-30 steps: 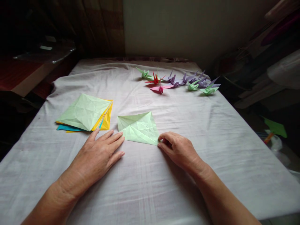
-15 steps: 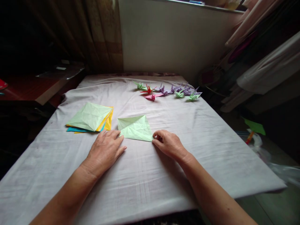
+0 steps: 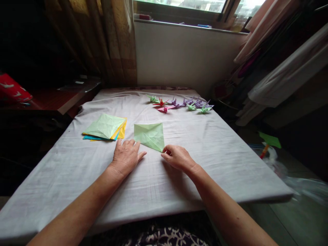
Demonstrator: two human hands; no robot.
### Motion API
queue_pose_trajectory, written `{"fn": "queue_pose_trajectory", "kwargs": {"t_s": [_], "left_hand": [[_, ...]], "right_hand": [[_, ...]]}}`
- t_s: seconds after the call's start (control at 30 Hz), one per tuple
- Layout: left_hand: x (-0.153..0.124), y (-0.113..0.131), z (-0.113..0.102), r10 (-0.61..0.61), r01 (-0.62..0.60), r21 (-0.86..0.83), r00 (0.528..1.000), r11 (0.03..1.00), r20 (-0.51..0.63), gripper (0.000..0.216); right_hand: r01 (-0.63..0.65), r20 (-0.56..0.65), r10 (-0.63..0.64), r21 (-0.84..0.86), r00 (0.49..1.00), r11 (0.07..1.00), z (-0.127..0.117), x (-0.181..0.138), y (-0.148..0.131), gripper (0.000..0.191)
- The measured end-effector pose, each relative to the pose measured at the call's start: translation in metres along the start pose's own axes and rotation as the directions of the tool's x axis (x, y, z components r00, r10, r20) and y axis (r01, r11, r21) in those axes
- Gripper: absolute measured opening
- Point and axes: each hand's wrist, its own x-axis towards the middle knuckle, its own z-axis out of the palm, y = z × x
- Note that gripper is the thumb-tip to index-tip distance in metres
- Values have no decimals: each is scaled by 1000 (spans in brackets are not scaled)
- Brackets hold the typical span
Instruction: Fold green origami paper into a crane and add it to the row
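Note:
A creased, pale green sheet of origami paper point(image 3: 150, 135) lies on the cloth in front of me, turned at a slight angle. Its near right corner is pinched between the thumb and fingers of my right hand point(image 3: 178, 157). My left hand point(image 3: 126, 153) rests flat, fingers spread, close to the sheet's near left edge. Just beyond that hand is a stack of creased paper point(image 3: 105, 126), light green on top with yellow and blue edges showing beneath. Several folded paper cranes point(image 3: 191, 106) in green, red, pink and purple stand toward the far right.
A pale cloth point(image 3: 217, 164) covers the table. A dark wooden surface point(image 3: 51, 100) with a red item point(image 3: 12, 89) is at the left. Hanging clothes point(image 3: 276, 78) and a plastic bag point(image 3: 307, 186) are at the right. A curtain point(image 3: 110, 44) hangs behind.
The green sheet has turned a little, its right corner swinging nearer to me with my right hand. The view has tilted up, showing more of the window.

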Motion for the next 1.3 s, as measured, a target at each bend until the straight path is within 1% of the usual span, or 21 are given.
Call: {"fn": "queue_pose_trajectory", "kwargs": {"t_s": [0.17,0.27,0.33,0.4,0.43,0.47,0.5,0.57,0.63,0.73,0.8,0.87,0.9,0.97,1.03,1.13,1.2,1.23,1.3], "left_hand": [[19,8,3,-57,56,-86,998,995,-14,43],[31,16,7,-73,72,-110,997,991,-8,44],[37,20,11,-79,77,-118,997,990,-8,46],[43,22,13,-74,73,-127,997,989,4,48],[46,21,14,-63,65,-132,998,989,15,48],[49,20,14,-46,50,-138,999,989,28,47],[53,17,14,-23,29,-144,999,989,42,45],[61,11,12,39,-28,-158,997,987,70,43],[68,7,9,101,-84,-173,991,981,90,45],[70,6,8,154,-137,-183,985,973,80,49],[62,10,11,199,-186,-205,979,961,44,43],[52,14,17,288,-278,-293,958,915,-9,31],[47,15,20,308,-296,-341,951,892,-19,31],[39,16,27,291,-278,-412,956,868,-33,34],[36,14,33,265,-250,-467,964,848,-34,35],[34,11,37,226,-215,-531,973,820,-44,28],[33,9,37,192,-192,-560,980,806,-59,20],[31,9,37,180,-186,-570,981,800,-68,17],[28,8,36,168,-190,-581,981,791,-93,16]], "right_hand": [[84,56,-88,73,995,994,1,-6,-4,17],[152,49,-155,60,987,987,-1,-3,1,16],[177,-11,-177,5,984,984,-4,4,11,18],[167,-142,-179,-94,974,981,-9,14,25,26],[165,-218,-198,-161,956,973,-11,21,32,33],[173,-270,-232,-228,935,958,-14,28,40,40],[185,-286,-269,-290,920,939,-17,36,47,45],[249,-258,-358,-374,897,893,-21,50,60,46],[349,-185,-455,-419,871,839,-25,61,69,40],[482,-124,-584,-441,802,757,-25,65,74,31],[561,-105,-656,-430,747,707,-23,61,74,28],[626,-86,-704,-390,705,675,-21,57,75,26],[653,-77,-719,-361,691,666,-21,55,76,26],[696,-55,-735,-280,676,661,-22,55,81,25],[720,-36,-731,-152,681,678,-26,59,88,22],[686,-15,-689,103,725,720,-34,69,96,13],[621,0,-638,229,770,749,-37,76,95,11],[582,-1,-602,258,798,771,-38,79,93,11],[503,-20,-516,253,857,826,-38,85,84,10]]}}
